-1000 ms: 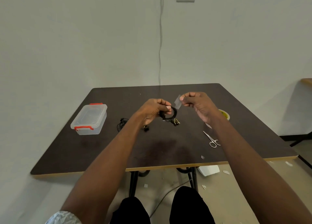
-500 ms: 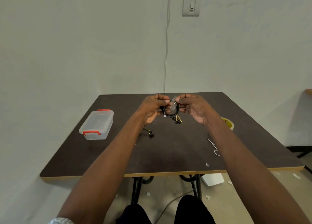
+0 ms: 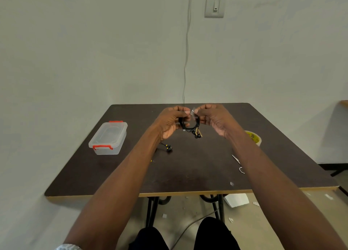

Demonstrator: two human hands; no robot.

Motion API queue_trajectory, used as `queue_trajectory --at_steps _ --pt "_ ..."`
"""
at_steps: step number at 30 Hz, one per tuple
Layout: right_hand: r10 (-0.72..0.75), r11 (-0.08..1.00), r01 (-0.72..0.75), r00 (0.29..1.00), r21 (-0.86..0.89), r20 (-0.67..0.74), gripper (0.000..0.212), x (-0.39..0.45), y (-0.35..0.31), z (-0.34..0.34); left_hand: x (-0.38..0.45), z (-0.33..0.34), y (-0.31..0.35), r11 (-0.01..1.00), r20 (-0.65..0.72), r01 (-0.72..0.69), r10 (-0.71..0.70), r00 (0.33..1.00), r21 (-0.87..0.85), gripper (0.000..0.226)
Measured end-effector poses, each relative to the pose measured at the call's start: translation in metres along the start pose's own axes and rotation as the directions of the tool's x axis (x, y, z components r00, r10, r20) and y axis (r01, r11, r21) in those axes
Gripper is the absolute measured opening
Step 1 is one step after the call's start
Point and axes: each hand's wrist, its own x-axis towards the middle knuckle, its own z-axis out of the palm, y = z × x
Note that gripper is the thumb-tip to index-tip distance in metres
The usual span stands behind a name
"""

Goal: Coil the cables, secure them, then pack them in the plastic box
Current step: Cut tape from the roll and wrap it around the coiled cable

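A coiled black earphone cable hangs between my hands above the dark table, its earbuds and gold plug dangling below. My left hand grips the coil's left side. My right hand pinches a small piece of clear tape against the top of the coil. A second black earphone cable lies on the table, mostly hidden under my left forearm. The clear plastic box with red clips stands shut at the table's left.
A yellow tape roll sits at the right, partly behind my right arm. Scissors lie near the right forearm. A small scrap of tape lies near the front edge. Paper scraps litter the floor.
My right hand has brought the tape piece from apart to onto the coil, and both hands have closed together. The camera has tilted, so the table sits lower in view.
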Motion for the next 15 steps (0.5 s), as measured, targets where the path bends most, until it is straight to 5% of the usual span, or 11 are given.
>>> queue_trajectory --at_steps 4,9,15 --pt "-0.002 0.999 0.001 1.000 -0.034 -0.016 0.023 0.0035 0.0011 -0.0007 0.0011 0.0020 0.0000 1.000 -0.029 -0.005 0.005 1.000 0.015 0.009" --pt "0.004 0.999 -0.004 1.000 -0.047 -0.006 0.011 0.0041 0.0002 0.0013 0.0014 0.0030 0.0009 0.999 -0.058 -0.010 0.012 0.998 0.036 0.015" --pt "0.035 0.999 -0.035 0.999 0.002 -0.004 0.020 0.0038 -0.0037 -0.0003 0.0034 0.0036 0.0010 1.000 -0.040 -0.006 0.006 0.999 0.009 0.024"
